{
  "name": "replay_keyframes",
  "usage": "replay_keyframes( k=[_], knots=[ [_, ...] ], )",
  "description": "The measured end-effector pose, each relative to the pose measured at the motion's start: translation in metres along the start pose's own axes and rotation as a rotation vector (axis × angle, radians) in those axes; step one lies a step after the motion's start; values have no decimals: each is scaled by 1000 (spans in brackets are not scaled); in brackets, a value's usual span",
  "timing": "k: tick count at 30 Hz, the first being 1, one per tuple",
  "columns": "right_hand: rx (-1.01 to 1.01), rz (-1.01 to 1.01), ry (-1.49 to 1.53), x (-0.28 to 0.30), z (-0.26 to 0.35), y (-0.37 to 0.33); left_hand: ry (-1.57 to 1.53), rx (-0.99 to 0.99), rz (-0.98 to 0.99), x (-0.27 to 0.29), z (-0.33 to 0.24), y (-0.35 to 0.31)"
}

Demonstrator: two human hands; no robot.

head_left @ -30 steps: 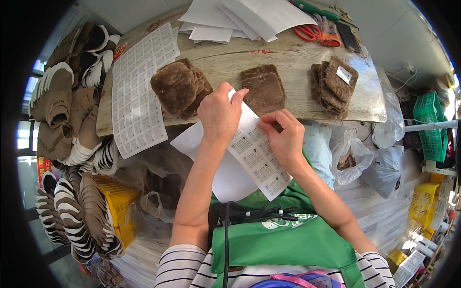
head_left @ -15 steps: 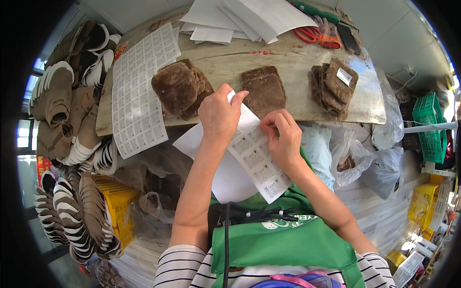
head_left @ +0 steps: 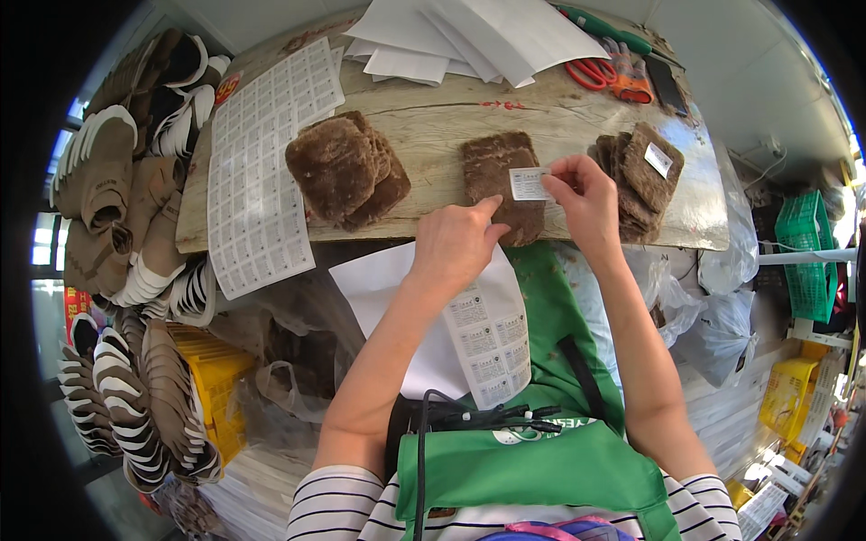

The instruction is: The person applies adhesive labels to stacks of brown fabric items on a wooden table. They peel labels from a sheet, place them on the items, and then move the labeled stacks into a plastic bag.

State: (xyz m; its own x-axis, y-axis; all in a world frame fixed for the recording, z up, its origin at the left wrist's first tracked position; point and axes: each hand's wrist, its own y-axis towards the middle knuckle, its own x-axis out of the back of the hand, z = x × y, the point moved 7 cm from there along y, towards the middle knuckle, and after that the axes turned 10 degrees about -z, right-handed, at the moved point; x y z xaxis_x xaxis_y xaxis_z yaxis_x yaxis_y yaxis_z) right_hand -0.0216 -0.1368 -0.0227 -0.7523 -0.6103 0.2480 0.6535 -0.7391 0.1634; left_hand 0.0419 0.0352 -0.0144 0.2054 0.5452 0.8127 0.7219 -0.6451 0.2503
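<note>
A worn wooden worktop (head_left: 433, 117) carries brown fleece pads (head_left: 347, 167), white paper sheets (head_left: 469, 32), a label sheet (head_left: 262, 171) and red scissors (head_left: 595, 72).

Your right hand (head_left: 586, 194) has left the label sheet (head_left: 483, 338) and now holds a peeled white label (head_left: 529, 183) over the middle brown fleece piece (head_left: 501, 180). Your left hand (head_left: 456, 243) moved far, fingertips touching that piece.
</note>
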Motion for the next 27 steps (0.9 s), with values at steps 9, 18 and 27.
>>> replay_keyframes(
  k=[9, 18, 27],
  knots=[
    [-84, 91, -164, -34, -34, 7, 47, -17, 34, -11, 4, -3],
    [-55, 80, -185, -35, -38, 10, -2, -58, -68, -8, 8, -9],
    [-55, 77, -260, -36, -29, 7, -18, -6, -32, -5, 1, -7]
  ],
)
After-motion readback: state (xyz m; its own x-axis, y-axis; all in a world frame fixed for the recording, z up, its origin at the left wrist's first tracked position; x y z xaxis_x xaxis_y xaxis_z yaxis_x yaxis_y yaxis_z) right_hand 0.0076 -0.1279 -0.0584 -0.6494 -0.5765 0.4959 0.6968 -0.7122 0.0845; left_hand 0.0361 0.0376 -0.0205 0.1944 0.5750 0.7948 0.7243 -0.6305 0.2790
